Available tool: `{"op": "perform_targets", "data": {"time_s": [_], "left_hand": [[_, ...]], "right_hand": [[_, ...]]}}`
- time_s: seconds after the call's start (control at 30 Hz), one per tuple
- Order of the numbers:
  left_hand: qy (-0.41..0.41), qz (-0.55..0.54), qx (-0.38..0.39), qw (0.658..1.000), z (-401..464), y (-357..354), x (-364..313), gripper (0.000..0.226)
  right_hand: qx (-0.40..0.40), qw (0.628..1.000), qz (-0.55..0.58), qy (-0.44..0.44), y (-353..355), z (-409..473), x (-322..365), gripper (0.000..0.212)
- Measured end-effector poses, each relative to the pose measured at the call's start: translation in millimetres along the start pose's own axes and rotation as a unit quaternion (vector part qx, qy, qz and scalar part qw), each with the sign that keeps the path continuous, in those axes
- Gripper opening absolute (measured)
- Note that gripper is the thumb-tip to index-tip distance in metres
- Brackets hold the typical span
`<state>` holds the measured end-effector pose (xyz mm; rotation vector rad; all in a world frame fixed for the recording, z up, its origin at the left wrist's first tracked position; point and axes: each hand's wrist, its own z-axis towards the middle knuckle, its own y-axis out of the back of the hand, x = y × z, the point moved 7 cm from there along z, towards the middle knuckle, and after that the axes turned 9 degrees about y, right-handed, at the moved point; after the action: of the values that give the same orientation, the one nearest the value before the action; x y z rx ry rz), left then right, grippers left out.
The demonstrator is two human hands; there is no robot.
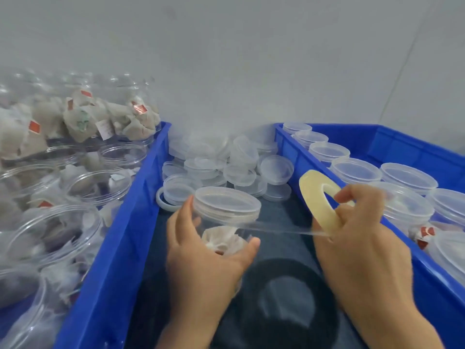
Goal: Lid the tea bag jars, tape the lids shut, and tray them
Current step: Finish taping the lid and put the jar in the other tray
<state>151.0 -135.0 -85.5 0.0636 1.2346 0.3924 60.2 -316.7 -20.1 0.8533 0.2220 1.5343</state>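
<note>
My left hand (201,258) grips a clear plastic jar (224,238) with tea bags inside and a clear lid (227,202) on top. In my right hand (359,238) is a thin yellowish roll of clear tape (315,197), held with fingers through its hole. A strip of tape (281,229) is stretched from the roll to the jar just under the lid. Both hands are above the dark middle gap between two blue bins.
The left blue bin (141,197) holds open jars of tea bags (80,187), several of them stacked. A heap of loose clear lids (226,162) lies ahead in the middle. The right blue tray (402,142) holds lidded jars (357,170) in rows.
</note>
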Motion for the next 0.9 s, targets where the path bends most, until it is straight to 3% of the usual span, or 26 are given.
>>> {"op": "perform_targets", "data": {"time_s": [0.2, 0.47, 0.57, 0.7, 0.8, 0.9], "left_hand": [[0.005, -0.147, 0.144, 0.979, -6.9, -15.2, -8.4, 0.093], [0.065, -0.223, 0.223, 0.947, -4.3, -24.9, 2.0, 0.082], [0.088, -0.187, 0.167, 0.964, -1.1, -20.9, 9.2, 0.08], [0.068, -0.014, -0.002, 0.998, 5.7, 2.7, 10.5, 0.102], [0.043, 0.099, -0.093, 0.99, 8.4, 16.6, 6.0, 0.108], [0.054, 0.116, -0.127, 0.984, 12.2, 22.4, 10.2, 0.109]], "right_hand": [[0.085, 0.996, -0.029, -0.014, -46.7, 20.9, -27.0, 0.048], [0.135, 0.99, 0.023, 0.02, -91.9, 21.8, -12.9, 0.047], [0.141, 0.987, 0.071, -0.007, -97.8, 14.7, -13.3, 0.04], [0.079, 0.996, 0.039, 0.002, -81.4, 12.1, -19.3, 0.046], [-0.028, 0.998, 0.02, 0.047, -57.9, 9.4, -11.4, 0.053], [-0.066, 0.995, 0.031, 0.073, -49.3, 5.1, -3.5, 0.055]]}}
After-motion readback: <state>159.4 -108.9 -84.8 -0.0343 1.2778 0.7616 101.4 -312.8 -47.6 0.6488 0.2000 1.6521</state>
